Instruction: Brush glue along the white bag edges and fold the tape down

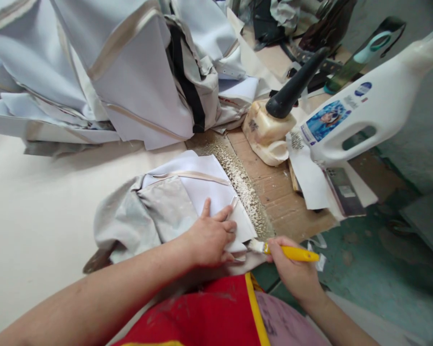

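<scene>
My left hand point(212, 235) lies with fingers spread on a piece of white and grey fabric point(169, 202), pressing it against the table near its right edge. Along the fabric's upper part runs a beige strip point(195, 176). My right hand point(292, 269) is closed round the yellow handle of a paintbrush point(299, 253). The pale bristles point left and meet the lower right corner of the fabric, close to my left fingers. Whether the bristles are on top of the edge or just beside it, I cannot tell.
A large heap of white fabric pieces point(137, 72) stands at the back left. To the right are a cut-down plastic container point(267, 129) with a black spout, a white jug point(375, 105) and a phone point(344, 190). A crusted strip point(245, 187) borders the cardboard point(274, 192).
</scene>
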Available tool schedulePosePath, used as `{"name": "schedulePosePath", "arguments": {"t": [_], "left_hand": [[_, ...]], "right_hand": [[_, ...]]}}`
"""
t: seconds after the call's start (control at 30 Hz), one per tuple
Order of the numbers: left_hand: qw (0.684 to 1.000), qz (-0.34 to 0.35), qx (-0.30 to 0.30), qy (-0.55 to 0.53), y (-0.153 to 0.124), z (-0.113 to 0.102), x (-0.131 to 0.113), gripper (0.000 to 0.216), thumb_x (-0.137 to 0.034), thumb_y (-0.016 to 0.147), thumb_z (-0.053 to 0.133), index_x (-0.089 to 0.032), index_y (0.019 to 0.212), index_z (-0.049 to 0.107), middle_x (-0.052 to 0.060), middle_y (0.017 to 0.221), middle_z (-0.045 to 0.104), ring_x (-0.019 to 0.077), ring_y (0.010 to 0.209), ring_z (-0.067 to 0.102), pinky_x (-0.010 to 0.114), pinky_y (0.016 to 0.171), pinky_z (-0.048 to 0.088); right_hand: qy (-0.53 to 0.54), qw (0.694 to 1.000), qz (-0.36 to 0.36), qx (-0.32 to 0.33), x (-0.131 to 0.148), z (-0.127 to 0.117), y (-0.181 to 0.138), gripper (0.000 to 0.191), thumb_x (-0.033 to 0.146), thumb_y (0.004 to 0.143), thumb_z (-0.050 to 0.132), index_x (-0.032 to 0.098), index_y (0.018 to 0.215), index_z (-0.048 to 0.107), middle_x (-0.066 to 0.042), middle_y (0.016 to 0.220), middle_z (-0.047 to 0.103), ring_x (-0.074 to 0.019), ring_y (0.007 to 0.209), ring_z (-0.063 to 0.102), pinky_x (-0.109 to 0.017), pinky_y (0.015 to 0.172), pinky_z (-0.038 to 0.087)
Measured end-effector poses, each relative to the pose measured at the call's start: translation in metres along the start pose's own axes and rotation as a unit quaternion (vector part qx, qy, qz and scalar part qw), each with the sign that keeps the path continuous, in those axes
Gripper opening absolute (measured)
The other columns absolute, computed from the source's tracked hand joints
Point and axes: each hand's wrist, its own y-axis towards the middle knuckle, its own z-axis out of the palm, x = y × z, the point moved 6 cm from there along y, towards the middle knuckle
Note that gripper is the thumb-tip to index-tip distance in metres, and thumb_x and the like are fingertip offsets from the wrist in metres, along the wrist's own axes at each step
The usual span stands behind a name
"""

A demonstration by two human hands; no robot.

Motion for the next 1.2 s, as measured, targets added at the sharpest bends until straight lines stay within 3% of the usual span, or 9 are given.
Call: {"name": "schedulePosePath", "arguments": {"t": [0.1,0.2,0.43,0.53,0.67,0.83,0.93,1.07,1.2], "left_hand": [[1.0,-0.002,-0.005,0.004,0.003,0.004,0.002,0.039,-0.05,0.077,0.058,-0.023,0.105,0.062,0.007,0.115,0.058,0.034,0.134,0.021,0.073,0.097,-0.004],[1.0,-0.005,-0.014,-0.009,0.004,0.004,0.002,0.038,-0.049,0.077,0.059,-0.022,0.104,0.062,0.008,0.115,0.058,0.0339,0.134,0.021,0.073,0.096,-0.007],[0.999,0.017,-0.028,-0.029,-0.001,-0.001,0.002,0.038,-0.048,0.076,0.06,-0.026,0.107,0.06,0.005,0.119,0.057,0.0333,0.134,0.021,0.074,0.094,-0.006],[0.999,0.017,-0.034,-0.017,-0.002,-0.001,0.002,0.04,-0.049,0.076,0.06,-0.026,0.109,0.06,0.005,0.119,0.057,0.0341,0.133,0.022,0.074,0.095,-0.003],[0.999,0.02,-0.041,-0.009,-0.002,0.001,0.002,0.041,-0.051,0.075,0.06,-0.028,0.11,0.06,0.004,0.12,0.056,0.0336,0.133,0.022,0.073,0.097,-0.002],[0.998,0.025,-0.046,-0.029,-0.003,-0.002,0.004,0.039,-0.049,0.075,0.061,-0.028,0.108,0.059,0.004,0.122,0.056,0.0328,0.133,0.023,0.075,0.094,-0.005],[0.998,0.021,-0.041,-0.043,-0.004,-0.008,0.003,0.042,-0.05,0.074,0.061,-0.027,0.109,0.059,0.004,0.122,0.056,0.0336,0.133,0.023,0.075,0.095,-0.004],[0.994,0.024,-0.042,-0.097,-0.008,-0.016,-0.001,0.044,-0.052,0.076,0.06,-0.028,0.113,0.057,0.004,0.123,0.057,0.0328,0.132,0.027,0.073,0.097,0.001],[0.987,-0.001,-0.084,-0.136,-0.026,-0.034,0.02,0.039,-0.044,0.082,0.054,-0.026,0.117,0.054,0.005,0.129,0.053,0.0281,0.13,0.033,0.062,0.105,0.015]], "right_hand": [[0.011,0.999,-0.005,-0.048,0.003,-0.011,0.007,0.036,0.043,0.086,0.047,0.02,0.061,0.057,0.002,0.057,0.058,-0.0135,0.056,0.055,-0.025,0.057,0.039],[0.001,0.996,-0.056,-0.07,0.013,-0.016,0.009,0.034,0.041,0.087,0.047,0.02,0.063,0.059,0.001,0.06,0.061,-0.0144,0.059,0.057,-0.025,0.059,0.04],[-0.114,0.963,-0.166,-0.178,0.044,-0.034,-0.009,0.025,0.034,0.086,0.049,0.019,0.07,0.062,0.0,0.062,0.064,-0.0138,0.057,0.059,-0.024,0.057,0.04],[-0.095,0.968,-0.2,-0.115,0.041,-0.015,-0.005,0.027,0.032,0.088,0.045,0.019,0.069,0.06,0.0,0.061,0.063,-0.0132,0.057,0.06,-0.023,0.056,0.041],[-0.09,0.982,-0.16,-0.037,0.021,0.003,-0.004,0.033,0.032,0.089,0.042,0.02,0.06,0.055,0.002,0.053,0.056,-0.0118,0.05,0.055,-0.023,0.051,0.038],[-0.059,0.99,-0.124,-0.04,0.022,-0.001,0.009,0.033,0.035,0.087,0.044,0.02,0.058,0.05,0.003,0.05,0.051,-0.0116,0.05,0.052,-0.024,0.052,0.036],[-0.044,0.991,-0.126,-0.011,0.036,0.017,0.04,0.035,0.035,0.088,0.04,0.021,0.056,0.046,0.003,0.049,0.049,-0.0122,0.05,0.05,-0.024,0.053,0.035],[-0.026,0.988,-0.138,-0.06,0.057,0.035,0.078,0.034,0.038,0.088,0.039,0.02,0.06,0.048,0.002,0.052,0.051,-0.014,0.055,0.051,-0.026,0.057,0.037],[-0.011,0.986,-0.151,-0.065,0.052,0.03,0.072,0.036,0.04,0.089,0.039,0.019,0.062,0.05,0.001,0.054,0.052,-0.0137,0.055,0.052,-0.026,0.055,0.04]]}}
